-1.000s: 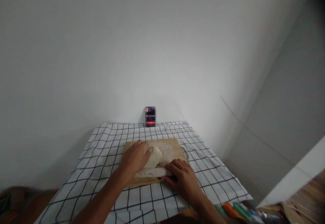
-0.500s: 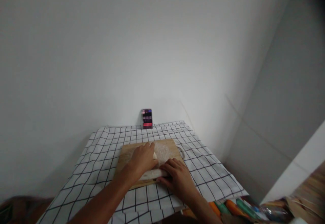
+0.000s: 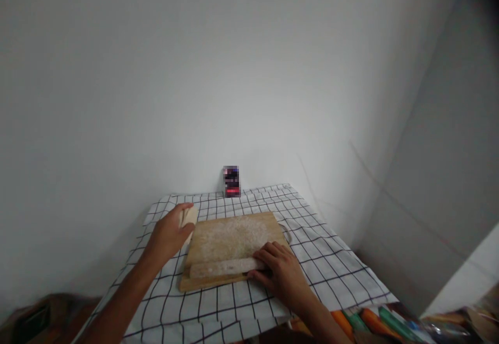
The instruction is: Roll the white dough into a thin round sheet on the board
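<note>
My left hand is closed around a pale, flat piece of dough, raised at the left edge of the wooden cutting board. Its thumb and fingers pinch the dough, and part of it is hidden behind them. Across the near side of the board lies a flour-dusted rolling pin. My right hand grips the pin's right end, fingers on top and thumb on the near side. White flour is spread over the middle of the board.
A white cloth with a dark grid covers the table. Against the wall at the back stands a small pixelated object. Orange and green items lie at the lower right, below the table's edge. The board has a loop handle.
My left hand has lifted the dough off the board and moved left with it. My right hand stays on the rolling pin. The view has shifted slightly.
</note>
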`<state>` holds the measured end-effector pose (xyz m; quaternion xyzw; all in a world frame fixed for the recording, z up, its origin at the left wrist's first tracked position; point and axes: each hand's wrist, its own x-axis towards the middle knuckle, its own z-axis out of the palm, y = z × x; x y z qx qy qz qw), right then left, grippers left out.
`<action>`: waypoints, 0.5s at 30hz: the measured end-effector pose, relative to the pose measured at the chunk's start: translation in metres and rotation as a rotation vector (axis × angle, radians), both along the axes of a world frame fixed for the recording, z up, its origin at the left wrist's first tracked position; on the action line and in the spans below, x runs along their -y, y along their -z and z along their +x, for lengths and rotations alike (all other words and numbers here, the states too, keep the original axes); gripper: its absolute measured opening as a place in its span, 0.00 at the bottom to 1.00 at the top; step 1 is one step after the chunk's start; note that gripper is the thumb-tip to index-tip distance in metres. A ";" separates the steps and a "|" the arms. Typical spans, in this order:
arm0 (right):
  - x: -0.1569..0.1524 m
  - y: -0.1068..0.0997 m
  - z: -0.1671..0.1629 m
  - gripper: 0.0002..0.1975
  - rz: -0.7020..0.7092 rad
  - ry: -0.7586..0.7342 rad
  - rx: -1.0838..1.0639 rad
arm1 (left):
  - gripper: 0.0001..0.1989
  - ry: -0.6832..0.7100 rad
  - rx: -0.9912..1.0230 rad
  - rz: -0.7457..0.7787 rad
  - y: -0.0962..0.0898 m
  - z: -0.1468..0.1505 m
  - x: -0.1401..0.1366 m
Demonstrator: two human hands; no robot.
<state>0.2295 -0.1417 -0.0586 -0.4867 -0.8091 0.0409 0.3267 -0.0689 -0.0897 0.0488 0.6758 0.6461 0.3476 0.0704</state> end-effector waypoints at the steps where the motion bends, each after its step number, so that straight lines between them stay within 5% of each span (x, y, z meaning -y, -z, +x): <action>1: 0.000 0.000 0.000 0.12 0.000 -0.001 0.003 | 0.26 0.007 -0.123 0.073 -0.001 0.011 0.000; 3: 0.001 -0.001 -0.001 0.11 -0.001 -0.007 0.009 | 0.28 0.109 -0.297 0.149 0.005 0.038 0.000; 7: 0.002 -0.002 -0.001 0.11 -0.004 -0.013 -0.005 | 0.28 0.305 -0.411 -0.033 0.036 0.083 -0.004; 11: 0.001 -0.001 0.000 0.12 -0.014 -0.027 -0.015 | 0.30 0.357 -0.351 -0.095 0.053 0.079 -0.008; 15: 0.000 0.002 -0.001 0.12 -0.005 -0.022 -0.003 | 0.19 0.303 -0.378 -0.144 0.046 0.063 0.003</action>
